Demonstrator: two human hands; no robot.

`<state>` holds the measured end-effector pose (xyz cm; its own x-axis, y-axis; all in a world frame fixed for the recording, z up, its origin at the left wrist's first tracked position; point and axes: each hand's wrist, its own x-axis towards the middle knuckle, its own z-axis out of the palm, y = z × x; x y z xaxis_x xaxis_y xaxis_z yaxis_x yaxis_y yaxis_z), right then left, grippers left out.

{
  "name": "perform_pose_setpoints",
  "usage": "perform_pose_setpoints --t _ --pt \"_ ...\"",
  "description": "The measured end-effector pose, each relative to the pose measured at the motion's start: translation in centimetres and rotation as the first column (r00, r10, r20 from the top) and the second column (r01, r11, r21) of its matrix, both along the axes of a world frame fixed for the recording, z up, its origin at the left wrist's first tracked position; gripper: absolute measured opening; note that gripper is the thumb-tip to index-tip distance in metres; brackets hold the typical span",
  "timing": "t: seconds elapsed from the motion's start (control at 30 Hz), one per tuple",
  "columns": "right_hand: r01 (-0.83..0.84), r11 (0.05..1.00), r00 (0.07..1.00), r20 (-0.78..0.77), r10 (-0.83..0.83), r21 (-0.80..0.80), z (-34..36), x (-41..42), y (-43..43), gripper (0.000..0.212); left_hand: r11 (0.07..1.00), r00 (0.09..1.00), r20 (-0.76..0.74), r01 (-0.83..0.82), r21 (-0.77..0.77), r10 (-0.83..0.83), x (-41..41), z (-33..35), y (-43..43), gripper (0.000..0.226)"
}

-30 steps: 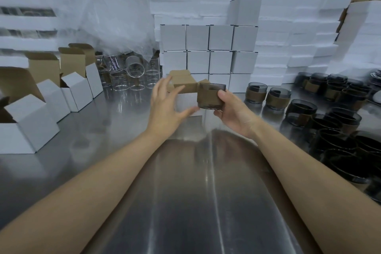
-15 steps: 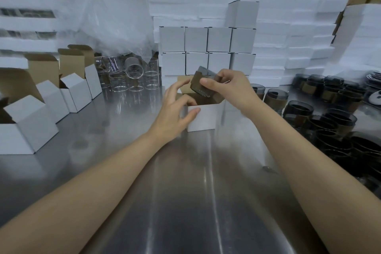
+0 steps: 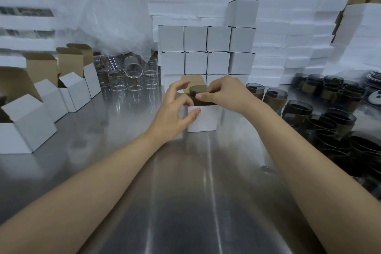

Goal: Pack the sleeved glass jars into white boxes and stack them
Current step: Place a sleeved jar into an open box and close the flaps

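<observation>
Sleeved jar point(image 3: 198, 93): glass, likely fragile and slick; sleeve prob. the safest hold. Half inside white box point(image 3: 204, 118), mid-worktop point(image 3: 195, 192) twd far edge. Right hand point(image 3: 225, 94) grip: pinching jar top. Left hand point(image 3: 174, 110) grip: clasping box's near-left corner. Box: thin card, prob. light. Closed-box stack point(image 3: 206, 51) just behind. Spare jars point(image 3: 309, 113) crowd right edge; open boxes point(image 3: 26, 123) at left edge.

The table point(image 3: 185, 202) is smooth bare metal, glossy and faintly brushed. The box point(image 3: 203, 118) is matt white card outside, raw brown inside, and the jar point(image 3: 197, 89) is dark smoky glass in a dull brown paper sleeve point(image 3: 203, 102). Behind are clear shiny glasses point(image 3: 134, 72), crinkled see-through plastic sheet point(image 3: 115, 16) and rough white foam slabs point(image 3: 288, 33).
</observation>
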<state>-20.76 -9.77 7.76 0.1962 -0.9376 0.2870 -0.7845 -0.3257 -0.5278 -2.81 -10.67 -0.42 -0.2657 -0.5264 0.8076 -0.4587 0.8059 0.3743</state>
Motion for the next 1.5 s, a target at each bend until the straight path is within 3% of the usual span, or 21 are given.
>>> perform_pose_setpoints --t 0.17,0.4,0.63,0.73,0.97,1.07,1.1,1.17,1.23,1.3,1.37,1.4,1.43,1.5 --pt "0.006 1.0 0.998 -0.057 -0.006 0.012 -0.6 0.5 -0.2 0.028 1.0 1.0 -0.011 -0.005 0.01 0.005 -0.1 -0.1 -0.1 0.016" --pt "0.043 0.984 0.992 -0.127 -0.022 0.17 -0.1 0.7 -0.2 0.024 1.0 0.999 0.041 -0.004 -0.001 0.004 -0.2 -0.2 0.0 0.017" --pt "0.108 0.948 0.965 -0.261 -0.028 0.298 -0.3 1.4 -0.1 0.034 1.0 0.998 0.054 -0.009 0.002 0.008 -0.2 0.0 0.2 0.018" --pt "0.071 0.94 0.965 -0.261 0.02 0.333 -0.4 1.4 0.0 0.029 1.0 0.998 0.058 -0.013 -0.002 0.014 -0.3 0.0 0.3 0.017" --pt "0.069 0.931 0.978 -0.208 0.008 0.358 -0.9 1.0 -0.4 0.043 0.999 0.997 0.074 -0.018 0.026 0.016 -0.2 0.0 0.4 0.016" --pt "0.048 0.944 0.97 -0.239 0.034 0.325 -1.1 1.2 -0.6 0.028 0.997 0.999 0.035 -0.009 0.076 0.006 -0.1 0.0 0.3 0.02" --pt "0.017 0.967 0.985 -0.168 0.026 0.253 -1.2 1.2 -0.9 0.022 0.995 1.0 0.019 -0.025 0.101 0.023 0.0 0.0 0.3 0.034" --pt "0.063 0.998 0.973 0.223 -0.056 -0.026 -1.9 1.1 -1.3 0.011 0.978 0.997 -0.015 -0.07 0.198 0.075 0.2 0.0 0.0 0.071" --pt "0.334 0.92 0.726 0.678 -0.114 -0.203 -3.2 0.8 -1.3 0.01 0.915 0.993 -0.076 -0.052 0.401 0.09 0.3 0.2 -0.1 0.1" --pt "0.46 0.884 0.442 0.885 -0.147 -0.083 -5.0 0.5 -1.2 0.019 0.823 0.99 -0.123 0.01 0.568 0.072 0.4 0.2 -0.2 0.115" --pt "0.378 0.917 0.256 0.937 -0.239 0.13 -6.4 0.3 -1.5 0.024 0.75 0.99 -0.139 0.066 0.658 0.034 0.5 0.2 -0.6 0.117" --pt "0.329 0.926 0.233 0.935 -0.269 0.185 -6.7 0.0 -1.8 0.026 0.733 0.989 -0.144 0.084 0.675 0.02 0.5 0.2 -0.8 0.115" --pt "0.294 0.938 0.301 0.914 -0.274 0.185 -6.8 -0.3 -2.0 0.027 0.729 0.989 -0.144 0.087 0.679 0.017 0.5 0.1 -0.8 0.115" --pt "0.218 0.97 0.548 0.81 -0.211 0.105 -6.8 -0.4 -2.1 0.026 0.742 0.991 -0.132 0.073 0.666 0.021 0.5 0.1 -0.8 0.115"
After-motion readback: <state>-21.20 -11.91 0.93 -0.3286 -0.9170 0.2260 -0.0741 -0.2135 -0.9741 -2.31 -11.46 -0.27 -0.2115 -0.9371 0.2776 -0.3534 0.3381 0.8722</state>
